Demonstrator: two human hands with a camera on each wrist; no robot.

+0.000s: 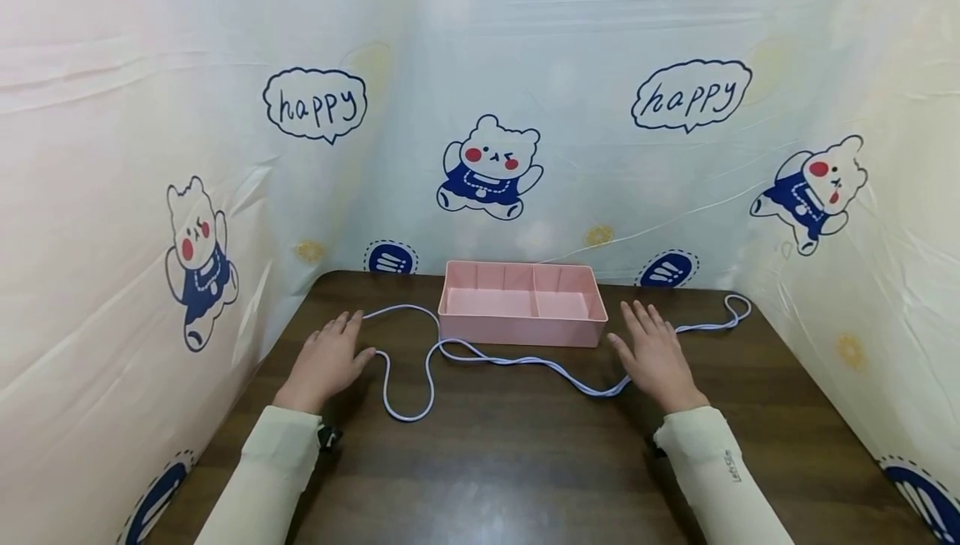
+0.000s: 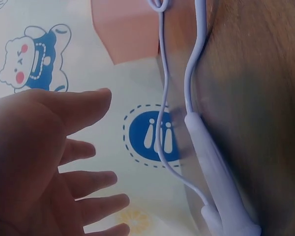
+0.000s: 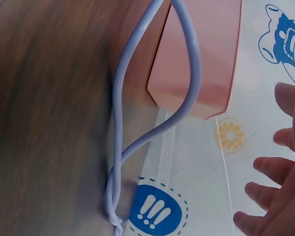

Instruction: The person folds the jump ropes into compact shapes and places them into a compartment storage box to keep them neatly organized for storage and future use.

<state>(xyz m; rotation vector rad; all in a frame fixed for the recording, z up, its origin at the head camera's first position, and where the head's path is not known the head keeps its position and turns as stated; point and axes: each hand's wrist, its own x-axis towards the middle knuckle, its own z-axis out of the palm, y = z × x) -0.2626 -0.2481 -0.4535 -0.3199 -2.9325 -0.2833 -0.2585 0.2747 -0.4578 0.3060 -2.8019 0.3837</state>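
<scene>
A lavender cord (image 1: 405, 419) lies in curves over the dark table, running doubled from the middle to a small loop at the right. My left hand (image 1: 324, 366) is held with fingers spread at the cord's left end, its thumb tip close to one strand. In the left wrist view, the cord (image 2: 189, 81) runs into a thicker, sleeve-like end piece (image 2: 214, 172), beside my left hand (image 2: 49, 147). My right hand (image 1: 660, 359), fingers extended, overlaps the doubled strands. The right wrist view shows the cord (image 3: 119, 98) well apart from my right fingers (image 3: 273, 169).
A pink tray (image 1: 521, 332) with a divider stands at the back middle of the table, right behind the cord. The dark wooden table (image 1: 480, 462) ends at a printed curtain (image 1: 487, 53) that hangs behind it and along both sides.
</scene>
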